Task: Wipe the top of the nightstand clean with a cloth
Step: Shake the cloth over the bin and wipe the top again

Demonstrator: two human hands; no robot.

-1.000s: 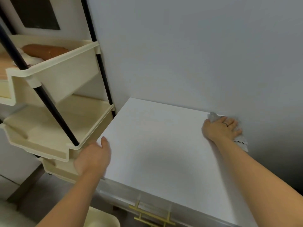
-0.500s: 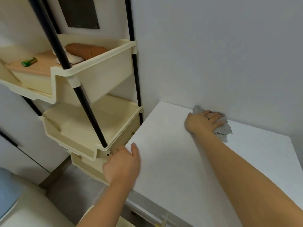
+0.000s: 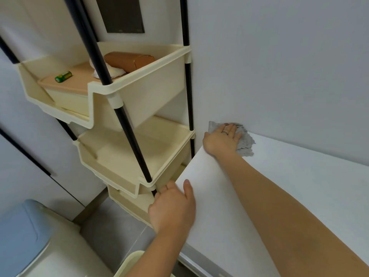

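Position: the right hand lies flat, fingers straight, pressing a grey cloth onto the top of the white nightstand. The cloth sits in the rear left corner, its far edge pushed up against the wall, and part of it is hidden under the palm. The left hand holds the nightstand's left edge, with the thumb on top and the fingers dropping over the side, close to a pole of the cream shelf rack that stands just beside it.

Assessment: the wiping is in progress at the back corner. The large front area shows no visible marks, though whether it has been covered cannot be judged.

Hazards:
- The cloth is bunched, not spread. Pressure falls mainly under the fingers, so a strip along the wall may be missed.
- A stroke further left could carry the cloth over the edge into the gap beside the rack.
- The left hand's fingers are near the rack pole. A jolt there could shake the rack, and the green battery lying loose on a lid in the upper tray could roll.
- The ring on the right hand could scratch the top if the cloth slips from beneath it.
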